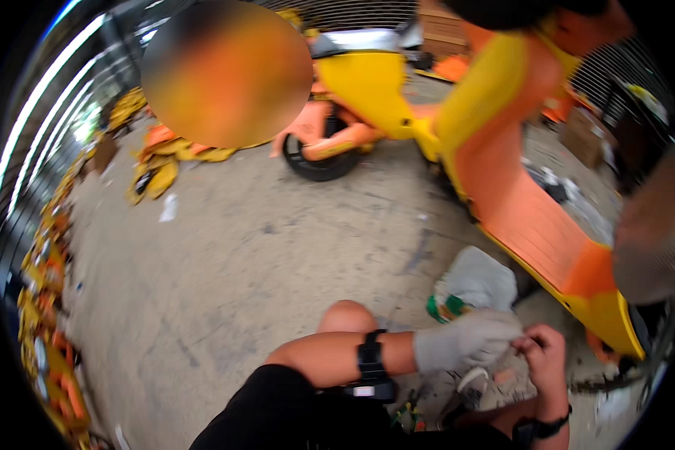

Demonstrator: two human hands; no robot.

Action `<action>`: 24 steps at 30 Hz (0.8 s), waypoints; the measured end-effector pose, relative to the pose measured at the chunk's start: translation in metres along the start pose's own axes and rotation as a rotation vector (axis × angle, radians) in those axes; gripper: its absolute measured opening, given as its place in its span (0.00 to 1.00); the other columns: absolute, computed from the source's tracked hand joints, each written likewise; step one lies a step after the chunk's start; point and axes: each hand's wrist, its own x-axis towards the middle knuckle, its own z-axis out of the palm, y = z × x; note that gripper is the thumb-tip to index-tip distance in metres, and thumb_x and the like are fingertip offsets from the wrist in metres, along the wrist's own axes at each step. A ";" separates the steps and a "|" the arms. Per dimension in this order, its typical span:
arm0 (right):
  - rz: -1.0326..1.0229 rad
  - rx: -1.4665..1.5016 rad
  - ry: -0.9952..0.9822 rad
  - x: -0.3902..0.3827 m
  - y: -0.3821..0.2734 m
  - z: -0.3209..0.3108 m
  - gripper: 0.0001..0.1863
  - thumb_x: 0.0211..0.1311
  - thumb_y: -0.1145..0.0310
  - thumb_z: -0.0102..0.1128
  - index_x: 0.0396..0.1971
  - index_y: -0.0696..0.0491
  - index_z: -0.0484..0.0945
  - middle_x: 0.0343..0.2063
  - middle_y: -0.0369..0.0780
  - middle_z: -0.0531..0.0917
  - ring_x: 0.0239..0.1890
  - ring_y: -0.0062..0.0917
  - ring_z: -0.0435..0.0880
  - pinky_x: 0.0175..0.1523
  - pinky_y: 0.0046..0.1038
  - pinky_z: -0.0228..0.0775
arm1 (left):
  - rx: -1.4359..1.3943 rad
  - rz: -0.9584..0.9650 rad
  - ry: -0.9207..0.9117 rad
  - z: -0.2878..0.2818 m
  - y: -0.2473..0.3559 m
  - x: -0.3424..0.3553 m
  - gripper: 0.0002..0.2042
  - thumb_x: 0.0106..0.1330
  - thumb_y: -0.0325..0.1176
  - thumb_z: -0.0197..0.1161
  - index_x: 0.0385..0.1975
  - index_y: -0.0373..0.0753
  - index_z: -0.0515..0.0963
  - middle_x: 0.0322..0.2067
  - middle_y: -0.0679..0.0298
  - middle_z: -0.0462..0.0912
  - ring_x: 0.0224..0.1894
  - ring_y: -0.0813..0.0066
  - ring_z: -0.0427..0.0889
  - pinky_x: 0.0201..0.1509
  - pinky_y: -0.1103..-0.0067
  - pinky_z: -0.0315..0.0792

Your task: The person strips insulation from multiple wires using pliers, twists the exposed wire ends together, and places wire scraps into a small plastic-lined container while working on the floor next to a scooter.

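My left hand (469,341) wears a grey glove and reaches in from the lower middle, its fingers drawn together. Bare, my right hand (544,352) meets its fingertips in a pinch. Whatever lies between the two hands is too small and blurred to make out. Just beyond them on the floor is a light grey piece of cloth or bag (481,276) with a green thing (448,307) at its left side. A yellow and orange scooter (525,217) stands close on the right, its footboard running past my hands.
Below my hands a shoe (472,382) shows. Yellow and orange parts (52,300) line the left side in a long row, and more (157,176) lie farther back. At the right rear stands a cardboard box (586,139). A scrap of white paper (169,208) lies on the concrete floor (225,277).
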 end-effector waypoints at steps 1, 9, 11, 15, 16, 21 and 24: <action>0.002 -0.109 -0.080 0.006 0.002 -0.008 0.04 0.61 0.77 0.55 0.29 0.62 0.76 0.28 0.39 0.84 0.29 0.21 0.84 0.34 0.23 0.75 | 0.005 -0.002 0.017 -0.001 0.004 -0.004 0.09 0.71 0.35 0.56 0.30 0.38 0.76 0.14 0.73 0.65 0.13 0.87 0.59 0.17 0.84 0.52; -0.115 -0.092 -0.127 0.003 0.018 -0.033 0.06 0.59 0.75 0.56 0.33 0.57 0.81 0.30 0.36 0.86 0.33 0.18 0.82 0.39 0.24 0.74 | -0.016 0.098 0.132 0.005 0.016 -0.007 0.10 0.74 0.31 0.47 0.32 0.35 0.73 0.10 0.78 0.53 0.09 0.86 0.48 0.15 0.83 0.47; -0.136 -0.128 -0.124 0.002 0.024 -0.034 0.06 0.59 0.74 0.57 0.33 0.57 0.81 0.29 0.35 0.85 0.31 0.17 0.82 0.38 0.24 0.74 | 0.048 0.086 0.141 0.004 0.017 -0.007 0.11 0.75 0.33 0.46 0.31 0.37 0.72 0.09 0.79 0.51 0.08 0.85 0.48 0.15 0.82 0.47; -0.125 -0.097 -0.127 -0.006 0.017 -0.033 0.07 0.57 0.69 0.61 0.31 0.57 0.81 0.23 0.37 0.83 0.26 0.18 0.79 0.35 0.24 0.72 | 0.006 0.156 0.166 0.002 0.016 -0.018 0.13 0.77 0.34 0.42 0.32 0.38 0.72 0.09 0.80 0.50 0.08 0.85 0.47 0.14 0.81 0.46; -0.183 -0.094 -0.116 -0.006 0.019 -0.033 0.07 0.57 0.70 0.61 0.31 0.57 0.81 0.23 0.37 0.84 0.26 0.18 0.79 0.35 0.24 0.72 | -0.033 0.165 0.185 0.001 0.016 -0.020 0.13 0.78 0.35 0.41 0.32 0.38 0.72 0.09 0.80 0.50 0.08 0.85 0.47 0.14 0.82 0.46; -0.257 -0.156 -0.121 -0.004 0.020 -0.032 0.06 0.56 0.71 0.59 0.31 0.57 0.81 0.25 0.37 0.84 0.28 0.20 0.81 0.38 0.24 0.73 | -0.202 0.206 0.212 -0.003 0.011 -0.020 0.16 0.79 0.39 0.40 0.32 0.37 0.71 0.08 0.78 0.49 0.07 0.85 0.47 0.13 0.81 0.46; -0.273 -0.129 -0.131 -0.007 0.020 -0.028 0.06 0.56 0.72 0.59 0.31 0.58 0.80 0.26 0.36 0.85 0.28 0.20 0.82 0.37 0.25 0.74 | -0.229 0.255 0.161 0.004 0.016 -0.022 0.17 0.79 0.38 0.39 0.33 0.35 0.71 0.08 0.78 0.50 0.07 0.85 0.47 0.13 0.81 0.46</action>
